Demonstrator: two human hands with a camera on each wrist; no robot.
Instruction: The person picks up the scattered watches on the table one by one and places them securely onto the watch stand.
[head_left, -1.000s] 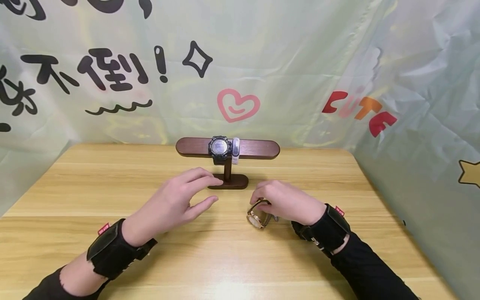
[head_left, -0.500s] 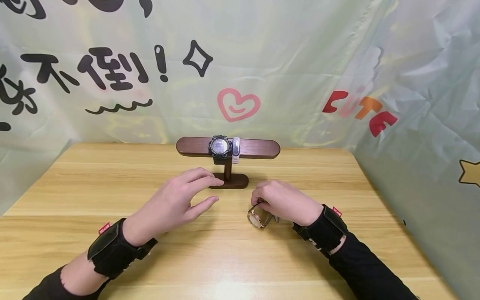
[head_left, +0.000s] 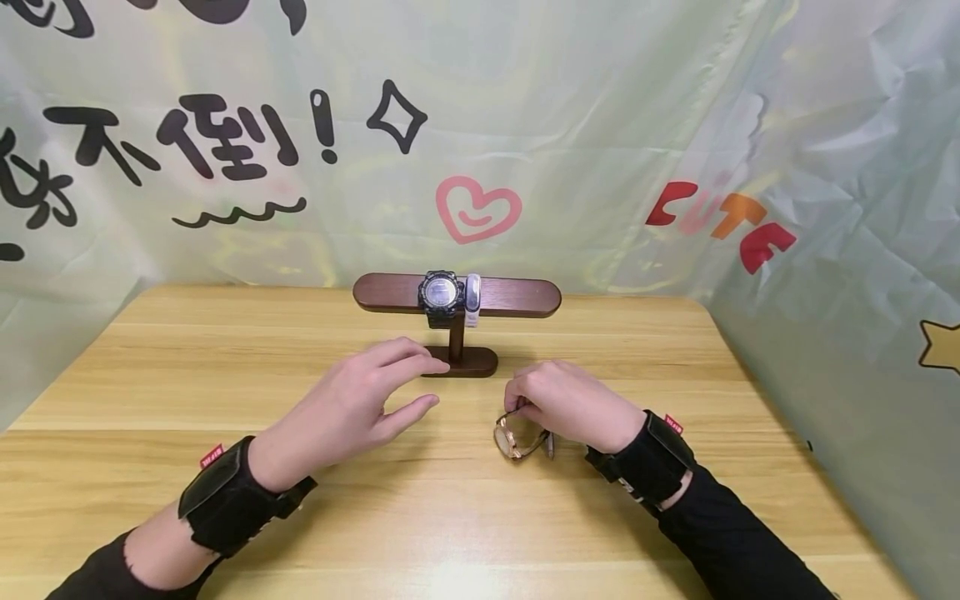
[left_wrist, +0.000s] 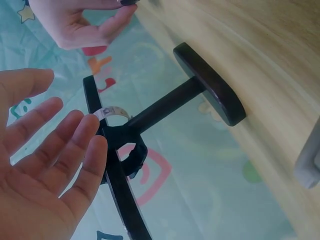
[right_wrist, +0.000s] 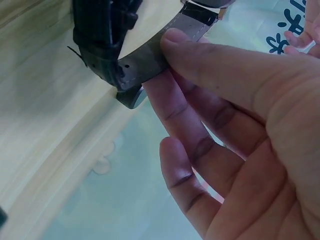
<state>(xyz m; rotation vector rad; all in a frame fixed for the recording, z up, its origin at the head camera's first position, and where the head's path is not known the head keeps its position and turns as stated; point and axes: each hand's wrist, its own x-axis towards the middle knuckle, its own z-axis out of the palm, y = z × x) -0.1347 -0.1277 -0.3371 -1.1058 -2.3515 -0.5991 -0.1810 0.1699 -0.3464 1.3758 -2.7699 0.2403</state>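
My right hand (head_left: 566,404) pinches the strap (right_wrist: 150,57) of a wristwatch (head_left: 508,438) between thumb and fingers, right of centre over the table. Its rose-gold case hangs to the left of the fingers, and the strap forms a loop. My left hand (head_left: 360,400) holds nothing, its fingers relaxed and slightly spread, in front of a dark wooden watch stand (head_left: 517,297). On the stand's bar sit a black digital watch (head_left: 440,293) and, just right of it, a slim white band (head_left: 472,298). In the left wrist view the open palm (left_wrist: 40,185) overlaps the bar.
The stand's base (head_left: 472,363) rests toward the back of the wooden table (head_left: 225,358). A printed cloth backdrop (head_left: 585,125) hangs behind the table and along its right side. Black bands (head_left: 225,500) with cameras are worn on both wrists.
The wristwatch has turned slightly in my right hand, its case tilting and its loop showing wider, with the strap end hanging lower. My left hand stays nearly where it was.
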